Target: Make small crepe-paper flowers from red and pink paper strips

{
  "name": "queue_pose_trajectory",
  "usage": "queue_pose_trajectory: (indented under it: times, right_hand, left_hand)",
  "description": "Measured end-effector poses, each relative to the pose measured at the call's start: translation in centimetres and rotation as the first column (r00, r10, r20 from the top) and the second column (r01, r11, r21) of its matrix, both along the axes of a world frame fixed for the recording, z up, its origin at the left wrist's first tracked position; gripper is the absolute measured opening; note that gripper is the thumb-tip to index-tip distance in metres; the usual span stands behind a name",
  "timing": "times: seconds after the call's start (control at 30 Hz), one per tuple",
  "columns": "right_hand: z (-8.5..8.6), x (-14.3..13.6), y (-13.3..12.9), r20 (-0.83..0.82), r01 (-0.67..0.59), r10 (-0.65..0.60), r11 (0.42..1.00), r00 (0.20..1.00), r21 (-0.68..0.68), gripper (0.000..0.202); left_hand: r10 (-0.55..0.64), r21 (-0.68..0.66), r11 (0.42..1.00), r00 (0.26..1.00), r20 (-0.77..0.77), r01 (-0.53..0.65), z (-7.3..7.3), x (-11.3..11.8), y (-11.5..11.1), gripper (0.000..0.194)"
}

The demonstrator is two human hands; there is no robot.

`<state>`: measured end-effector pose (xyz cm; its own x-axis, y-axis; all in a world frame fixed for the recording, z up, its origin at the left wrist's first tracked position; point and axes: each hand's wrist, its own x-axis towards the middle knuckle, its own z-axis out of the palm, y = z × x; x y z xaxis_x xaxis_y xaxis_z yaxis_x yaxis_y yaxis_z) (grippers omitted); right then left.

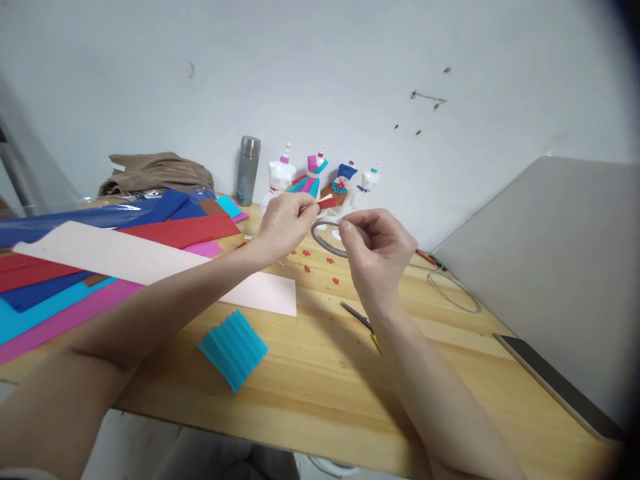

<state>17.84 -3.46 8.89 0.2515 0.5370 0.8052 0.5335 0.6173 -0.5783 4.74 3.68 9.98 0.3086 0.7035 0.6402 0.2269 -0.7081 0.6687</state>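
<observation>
Above the pale wooden bench [310,380], a small red paper piece [329,203] with a whitish edge is pinched between thumb and fingers of the left hand [285,223], which is nearly closed. Just beside it, a thin grey ring, seemingly a roll of narrow tape [323,245], is gripped at its rim by the thumb and forefinger of the right hand [377,247], the other fingers being curled in. The step in hand is judged to be the taping of the red piece; whether a strip has been drawn off cannot be told. By that reading, a steady pinch and a light pull are called for, so that the paper is not creased. Nearest the front edge, a teal square [235,350] is ridged with parallel pleats, while a long pale pink sheet [270,292] is laid flat and smooth behind it. Tiny red flower cutouts [330,261] are scattered beneath the hands, near dark-bladed scissors [357,315] partly hidden by the right forearm. Against the wall, rounded white busts [281,175] are dressed in coloured scraps.
</observation>
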Motion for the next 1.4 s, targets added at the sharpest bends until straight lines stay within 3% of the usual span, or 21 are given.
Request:
queue_pose_trajectory:
  times: [0.13, 0.27, 0.67, 0.9, 1.23, 1.4]
  right_hand:
    - [-0.5, 0.1, 0.7, -0.057, -0.051, 0.048, 0.998, 0.997, -0.047, 0.007]
    - [-0.8, 0.2, 1.3, -0.101, -0.116, 0.109, 0.991, 0.989, -0.071, 0.008]
    - [-0.9, 0.2, 1.0, -0.172, -0.204, 0.189, 0.977, 0.967, -0.07, 0.009]
    - [-0.4, 0.1, 1.8, -0.399, -0.521, 0.413, 0.826, 0.819, -0.215, 0.036]
    - [-0.3, -0.2, 1.5, -0.532, -0.59, 0.416, 0.78, 0.738, -0.208, 0.037]
    - [-0.3, -0.3, 1.5, -0.542, -0.589, 0.411, 0.781, 0.733, -0.205, 0.038]
  left_hand:
    - [0.082, 0.156, 0.985, 0.993, -0.084, -0.068, -0.2, -0.1, -0.9, 0.029]
    - [0.09, 0.214, 0.975, 0.989, -0.117, -0.063, -0.1, -0.3, -1.4, 0.028]
    - [0.007, 0.089, 0.996, 1.0, -0.024, -0.004, 0.2, -0.3, -0.5, 0.028]
    - [-0.219, 0.07, 0.974, 0.976, 0.024, 0.216, 0.4, -0.6, -0.6, 0.019]
    - [-0.235, 0.087, 0.968, 0.972, -0.007, 0.235, 1.3, -1.4, -0.6, 0.018]
    - [-0.216, 0.091, 0.972, 0.976, -0.036, 0.218, 1.3, -1.6, -0.3, 0.017]
